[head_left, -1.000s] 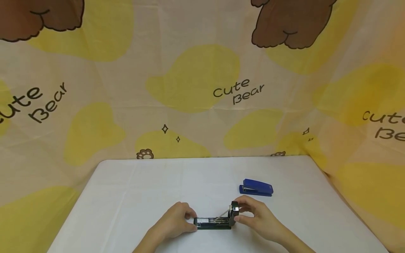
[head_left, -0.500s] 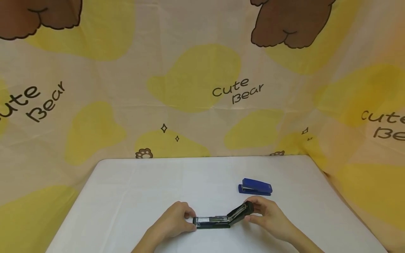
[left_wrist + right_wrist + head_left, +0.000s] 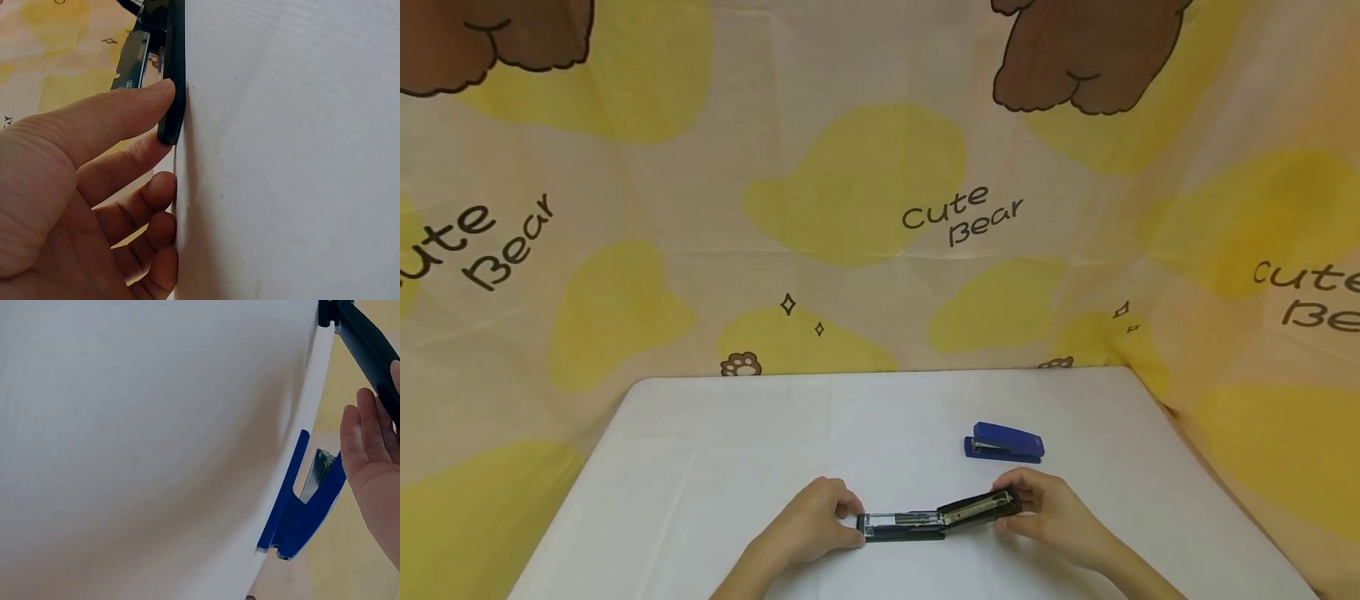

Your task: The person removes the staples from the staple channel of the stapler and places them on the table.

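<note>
A black stapler (image 3: 904, 525) lies on the white table, its top cover folded far back to the right so the metal staple channel shows. My left hand (image 3: 814, 523) pinches the left end of its base between thumb and index finger; in the left wrist view the thumb presses the tip of the base (image 3: 172, 119). With thumb and fingers, my right hand (image 3: 1051, 515) holds the free end of the raised cover (image 3: 981, 507), which slants up slightly from the hinge. The right wrist view shows the cover's dark outside (image 3: 369, 350) against the fingers.
A blue stapler (image 3: 1004, 442) sits on the white table (image 3: 760, 450) behind my right hand. Cloth with yellow patches and printed bears (image 3: 1093, 54) hangs at the back and both sides of the table.
My right hand has swung the black stapler's cover from upright over to the right and down, leaving it tilted low. The left hand has stayed at the base's end.
</note>
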Demonstrator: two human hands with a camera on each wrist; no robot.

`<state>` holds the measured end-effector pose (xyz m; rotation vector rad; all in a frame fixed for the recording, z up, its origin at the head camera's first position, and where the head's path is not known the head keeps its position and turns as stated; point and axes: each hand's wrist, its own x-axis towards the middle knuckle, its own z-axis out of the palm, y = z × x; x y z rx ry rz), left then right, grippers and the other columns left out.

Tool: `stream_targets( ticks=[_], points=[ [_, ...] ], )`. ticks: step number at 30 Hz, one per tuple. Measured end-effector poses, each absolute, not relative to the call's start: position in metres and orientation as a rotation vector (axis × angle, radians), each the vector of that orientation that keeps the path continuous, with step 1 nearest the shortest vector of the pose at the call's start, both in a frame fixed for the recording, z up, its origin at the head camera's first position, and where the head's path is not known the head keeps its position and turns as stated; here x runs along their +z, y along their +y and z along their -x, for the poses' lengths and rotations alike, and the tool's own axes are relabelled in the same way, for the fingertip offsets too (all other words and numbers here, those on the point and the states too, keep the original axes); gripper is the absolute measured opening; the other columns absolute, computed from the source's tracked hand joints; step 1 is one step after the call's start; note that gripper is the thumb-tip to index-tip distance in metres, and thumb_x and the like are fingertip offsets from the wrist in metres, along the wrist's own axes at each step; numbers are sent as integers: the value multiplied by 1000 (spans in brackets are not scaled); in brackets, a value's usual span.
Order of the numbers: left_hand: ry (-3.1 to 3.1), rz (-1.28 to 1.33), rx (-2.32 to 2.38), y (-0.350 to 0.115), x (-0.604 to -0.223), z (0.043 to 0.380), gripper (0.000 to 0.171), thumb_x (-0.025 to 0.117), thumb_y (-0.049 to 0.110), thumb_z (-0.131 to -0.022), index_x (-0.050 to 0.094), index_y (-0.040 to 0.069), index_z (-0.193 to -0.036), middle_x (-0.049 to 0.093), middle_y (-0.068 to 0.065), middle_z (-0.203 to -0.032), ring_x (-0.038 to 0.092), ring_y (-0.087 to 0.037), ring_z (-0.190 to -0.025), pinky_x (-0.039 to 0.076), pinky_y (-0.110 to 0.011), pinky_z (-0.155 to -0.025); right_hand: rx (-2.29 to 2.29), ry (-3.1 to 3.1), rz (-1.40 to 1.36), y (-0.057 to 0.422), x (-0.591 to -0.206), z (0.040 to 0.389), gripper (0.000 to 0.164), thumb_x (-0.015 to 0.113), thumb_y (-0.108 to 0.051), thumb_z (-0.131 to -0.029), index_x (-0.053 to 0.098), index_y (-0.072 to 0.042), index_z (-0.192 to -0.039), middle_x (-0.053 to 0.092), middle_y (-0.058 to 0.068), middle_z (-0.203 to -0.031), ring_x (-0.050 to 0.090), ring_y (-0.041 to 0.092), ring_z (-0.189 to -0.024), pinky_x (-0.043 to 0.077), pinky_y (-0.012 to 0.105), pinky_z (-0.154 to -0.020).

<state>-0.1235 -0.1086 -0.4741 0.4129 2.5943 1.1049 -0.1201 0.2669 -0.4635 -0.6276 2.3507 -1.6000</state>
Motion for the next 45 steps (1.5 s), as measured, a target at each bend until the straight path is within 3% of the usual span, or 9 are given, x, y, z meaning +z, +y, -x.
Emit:
stream_targets(
  ticks=[11,15,19,25,34,45],
  points=[
    [2588,-415,1110,-109,-475,124,25,93,18,-75,79,14,-95,59,3,-88,51,-17,-85,44,-34,-75,-1329,2376,568,278,-454,127,37,86,-8,-83,69,-5,-116,70,10,-116,68,15,-95,55,26,-79],
    [2590,-412,1109,-109,-474,123,25,93,18,-75,79,14,-95,59,3,-88,51,-17,-85,44,-35,-75,-1278,2447,652,282,-440,126,39,83,-14,-90,68,-1,-123,70,14,-120,69,16,-102,56,29,-83],
    [2591,-402,1103,-109,-474,124,25,93,18,-75,79,14,-95,59,3,-88,51,-18,-85,45,-36,-75,-1279,2583,679,276,-421,123,33,79,-19,-94,69,-5,-123,71,11,-120,66,15,-109,55,29,-90],
    [2600,-394,1088,-109,-474,125,25,93,18,-74,79,14,-95,59,2,-88,51,-17,-84,45,-36,-75,-1385,2533,696,257,-407,117,22,73,-14,-99,70,-9,-120,72,5,-115,67,11,-104,58,30,-85],
    [2599,-406,1085,-108,-476,125,26,93,18,-74,79,15,-95,58,2,-87,51,-17,-83,44,-34,-73,-1498,2375,590,221,-420,115,30,71,-11,-99,66,4,-125,71,17,-115,68,13,-100,57,27,-83],
    [2607,-403,1088,-109,-476,124,26,93,18,-74,79,14,-96,58,3,-87,50,-17,-83,44,-34,-73,-1524,2235,442,188,-440,113,39,73,-9,-94,64,10,-127,72,10,-104,69,23,-87,56,25,-74]
  ],
)
